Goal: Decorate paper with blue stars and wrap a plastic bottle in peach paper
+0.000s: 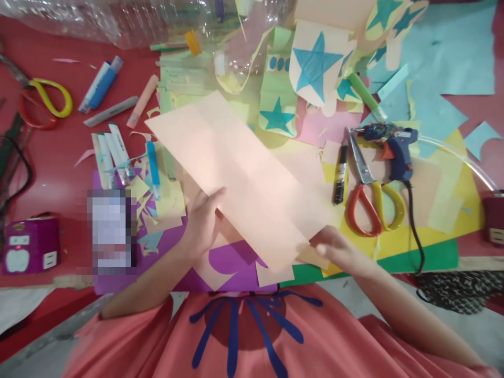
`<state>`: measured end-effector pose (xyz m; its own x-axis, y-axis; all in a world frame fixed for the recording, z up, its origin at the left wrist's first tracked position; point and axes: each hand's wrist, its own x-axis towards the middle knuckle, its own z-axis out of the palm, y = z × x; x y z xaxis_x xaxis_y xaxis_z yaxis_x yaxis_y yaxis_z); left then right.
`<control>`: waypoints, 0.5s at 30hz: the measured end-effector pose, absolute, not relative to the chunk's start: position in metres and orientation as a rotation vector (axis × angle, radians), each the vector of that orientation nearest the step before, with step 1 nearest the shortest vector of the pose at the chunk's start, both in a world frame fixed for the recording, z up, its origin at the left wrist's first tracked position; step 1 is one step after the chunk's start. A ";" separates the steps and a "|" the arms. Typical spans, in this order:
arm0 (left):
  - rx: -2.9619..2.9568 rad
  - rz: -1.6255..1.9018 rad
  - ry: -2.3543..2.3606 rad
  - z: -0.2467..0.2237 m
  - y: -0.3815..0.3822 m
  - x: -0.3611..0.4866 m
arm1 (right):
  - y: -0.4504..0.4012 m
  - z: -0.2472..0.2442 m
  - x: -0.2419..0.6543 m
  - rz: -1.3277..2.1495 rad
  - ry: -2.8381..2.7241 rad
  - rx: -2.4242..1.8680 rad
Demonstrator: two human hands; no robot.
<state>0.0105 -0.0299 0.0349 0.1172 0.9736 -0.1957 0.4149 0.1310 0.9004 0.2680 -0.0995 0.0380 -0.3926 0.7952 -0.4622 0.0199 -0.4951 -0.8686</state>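
Plainly, a white apple shape is borne by the purple box (31,247) at the far left. Small dark lettering can be seen on the white markers (119,149) and pale print on the black marker (340,176), but neither can be read, and the label on the blue glue gun (400,149) is likewise too small.

A long sheet of paper (244,168) is held above the red table (43,181), slanted from upper left to lower right across cut paper scraps. It is pale peach, unmarked and straight-edged, with soft bands of light and shadow on its face; its right end is blurred. By the left hand (202,226) the near edge is clamped, the thumb being laid on top. The right hand (338,249) is set at the lower right corner, where whether its grip is closed cannot be told.
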 end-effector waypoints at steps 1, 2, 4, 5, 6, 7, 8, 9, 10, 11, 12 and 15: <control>1.221 0.789 1.414 0.038 -0.022 0.011 | -0.092 0.035 0.270 1.851 -1.143 -1.302; 1.166 0.793 1.392 0.041 -0.015 0.011 | -0.084 0.032 0.272 1.783 -1.120 -1.335; 1.036 0.822 1.323 0.046 -0.003 0.014 | -0.065 0.028 0.271 1.733 -1.153 -1.353; 0.977 0.832 1.297 0.048 0.002 0.016 | -0.056 0.028 0.268 1.711 -1.181 -1.364; 0.936 0.831 1.282 0.048 0.006 0.019 | -0.048 0.029 0.262 1.710 -1.185 -1.377; 0.917 0.814 1.271 0.047 0.010 0.021 | -0.040 0.030 0.255 1.700 -1.154 -1.405; 0.925 0.793 1.260 0.045 0.012 0.023 | -0.034 0.032 0.246 1.670 -1.101 -1.439; 0.956 0.787 1.255 0.042 0.013 0.024 | -0.029 0.033 0.237 1.662 -1.081 -1.447; 1.005 0.803 1.256 0.038 0.014 0.025 | -0.026 0.035 0.227 1.654 -1.061 -1.444; 1.070 0.849 1.266 0.034 0.014 0.025 | -0.023 0.035 0.219 1.644 -1.021 -1.437; 1.145 0.920 1.289 0.030 0.014 0.024 | -0.022 0.035 0.212 1.638 -0.979 -1.435; 1.375 1.092 1.375 0.017 0.011 0.019 | -0.022 0.029 0.201 1.583 -0.852 -1.400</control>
